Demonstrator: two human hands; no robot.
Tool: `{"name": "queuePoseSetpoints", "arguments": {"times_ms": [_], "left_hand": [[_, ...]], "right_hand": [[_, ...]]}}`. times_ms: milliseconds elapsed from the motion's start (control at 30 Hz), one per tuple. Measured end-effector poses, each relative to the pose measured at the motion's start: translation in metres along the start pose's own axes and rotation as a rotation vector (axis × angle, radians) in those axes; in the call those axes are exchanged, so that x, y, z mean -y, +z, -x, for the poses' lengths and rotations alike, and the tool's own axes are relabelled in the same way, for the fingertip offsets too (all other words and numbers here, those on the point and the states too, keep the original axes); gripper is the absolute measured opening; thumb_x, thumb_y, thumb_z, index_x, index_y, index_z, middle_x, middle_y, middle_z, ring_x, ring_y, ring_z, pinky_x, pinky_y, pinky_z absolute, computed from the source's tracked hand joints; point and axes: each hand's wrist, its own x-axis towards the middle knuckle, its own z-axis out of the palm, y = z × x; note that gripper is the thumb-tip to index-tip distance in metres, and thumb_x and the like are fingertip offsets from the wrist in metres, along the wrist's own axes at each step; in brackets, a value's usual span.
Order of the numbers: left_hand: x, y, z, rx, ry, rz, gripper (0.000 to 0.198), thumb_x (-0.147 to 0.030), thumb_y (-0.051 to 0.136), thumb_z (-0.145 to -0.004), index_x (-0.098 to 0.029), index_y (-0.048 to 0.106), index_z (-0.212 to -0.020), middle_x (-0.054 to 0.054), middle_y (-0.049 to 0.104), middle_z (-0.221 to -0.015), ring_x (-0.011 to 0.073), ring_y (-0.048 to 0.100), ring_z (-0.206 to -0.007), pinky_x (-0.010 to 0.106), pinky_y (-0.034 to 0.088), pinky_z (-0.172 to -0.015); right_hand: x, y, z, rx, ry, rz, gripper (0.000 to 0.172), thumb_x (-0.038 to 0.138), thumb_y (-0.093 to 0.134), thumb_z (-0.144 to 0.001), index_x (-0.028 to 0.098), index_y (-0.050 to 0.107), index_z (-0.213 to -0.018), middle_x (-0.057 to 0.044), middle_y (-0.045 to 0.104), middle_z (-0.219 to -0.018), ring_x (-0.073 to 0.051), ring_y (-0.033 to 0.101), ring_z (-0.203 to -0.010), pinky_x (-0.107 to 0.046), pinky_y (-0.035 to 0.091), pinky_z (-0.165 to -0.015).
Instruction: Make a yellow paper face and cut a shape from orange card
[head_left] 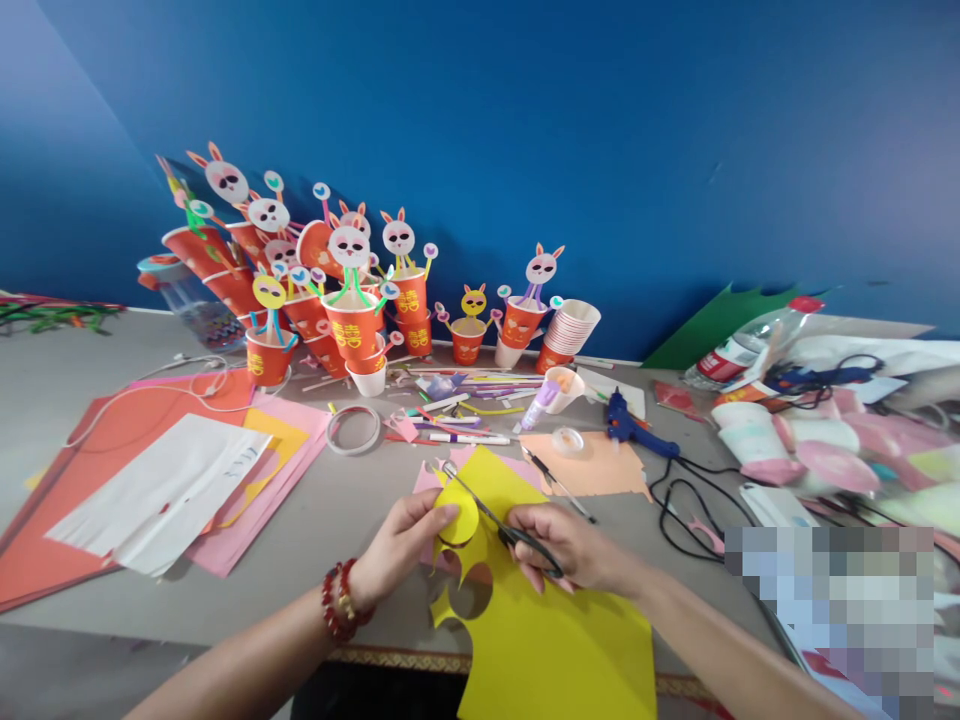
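My right hand [559,540] is closed around the black handles of a pair of scissors [480,505], whose blades point up and left over a sheet of yellow paper [555,640]. My left hand [409,535] pinches a round yellow paper disc [457,515] between thumb and fingers, beside the blades. Whether the disc is still joined to the sheet I cannot tell. Several round cut-outs scallop the sheet's left edge. The sheet's lower end hangs over the table's front edge. Pink paper shows beneath it.
Red paper cups with rabbit faces [351,330] stand along the blue wall. Coloured paper sheets [60,500] lie left, near a tape roll [353,430]. A blue glue gun [637,428], its cable, a black pen [559,482] and a plastic bottle [754,345] are on the right.
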Motion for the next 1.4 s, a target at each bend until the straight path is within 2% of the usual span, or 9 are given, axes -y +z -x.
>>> {"name": "queuePoseSetpoints", "arguments": {"times_ms": [267, 467, 700, 933, 1167, 1400], "left_hand": [[0.003, -0.002, -0.002, 0.003, -0.008, 0.013, 0.035, -0.047, 0.072, -0.081, -0.013, 0.069, -0.085, 0.003, 0.066, -0.073, 0.0124, 0.063, -0.06, 0.022, 0.055, -0.057], [0.006, -0.004, -0.004, -0.01, 0.035, -0.011, 0.034, -0.046, 0.071, -0.082, -0.012, 0.069, -0.082, 0.002, 0.065, -0.07, 0.0109, 0.06, -0.057, 0.02, 0.052, -0.055], [0.005, -0.004, -0.006, -0.013, 0.088, -0.036, 0.035, -0.047, 0.07, -0.082, -0.012, 0.069, -0.079, 0.002, 0.064, -0.068, 0.0102, 0.058, -0.055, 0.019, 0.049, -0.053], [0.006, -0.003, -0.008, -0.117, 0.162, 0.023, 0.032, -0.046, 0.072, -0.081, -0.013, 0.069, -0.078, 0.001, 0.065, -0.07, 0.0098, 0.057, -0.061, 0.018, 0.049, -0.06], [0.007, -0.008, -0.009, -0.057, 0.184, -0.037, 0.031, -0.044, 0.067, -0.086, -0.014, 0.067, -0.078, 0.0, 0.063, -0.069, 0.0095, 0.054, -0.061, 0.019, 0.048, -0.061], [0.003, -0.008, -0.009, -0.055, 0.197, -0.087, 0.03, -0.043, 0.064, -0.088, -0.015, 0.067, -0.079, 0.0, 0.062, -0.07, 0.0099, 0.054, -0.061, 0.02, 0.049, -0.063]], "right_hand": [[0.004, -0.004, -0.001, -0.001, 0.01, 0.017, 0.044, 0.06, 0.058, -0.087, 0.02, 0.046, -0.073, 0.004, 0.061, -0.056, -0.005, 0.039, -0.037, -0.016, 0.027, -0.036], [0.003, -0.009, -0.003, 0.003, 0.005, 0.031, 0.049, 0.066, 0.058, -0.083, 0.019, 0.047, -0.074, 0.003, 0.061, -0.056, -0.005, 0.04, -0.036, -0.016, 0.026, -0.034], [0.008, -0.012, -0.005, -0.003, 0.001, 0.032, 0.047, 0.063, 0.061, -0.082, 0.019, 0.049, -0.073, 0.004, 0.06, -0.052, -0.005, 0.04, -0.035, -0.016, 0.026, -0.033], [0.009, -0.002, 0.0, -0.021, 0.031, 0.0, 0.048, 0.064, 0.058, -0.085, 0.02, 0.043, -0.07, 0.004, 0.059, -0.052, -0.004, 0.036, -0.034, -0.015, 0.023, -0.033], [0.006, -0.002, -0.007, -0.013, 0.04, -0.004, 0.045, 0.062, 0.058, -0.085, 0.02, 0.044, -0.075, 0.003, 0.065, -0.059, -0.003, 0.04, -0.033, -0.014, 0.026, -0.032], [0.015, -0.006, -0.013, -0.022, 0.048, 0.012, 0.043, 0.059, 0.062, -0.082, 0.02, 0.046, -0.074, 0.004, 0.064, -0.057, -0.004, 0.041, -0.034, -0.015, 0.028, -0.033]]}}
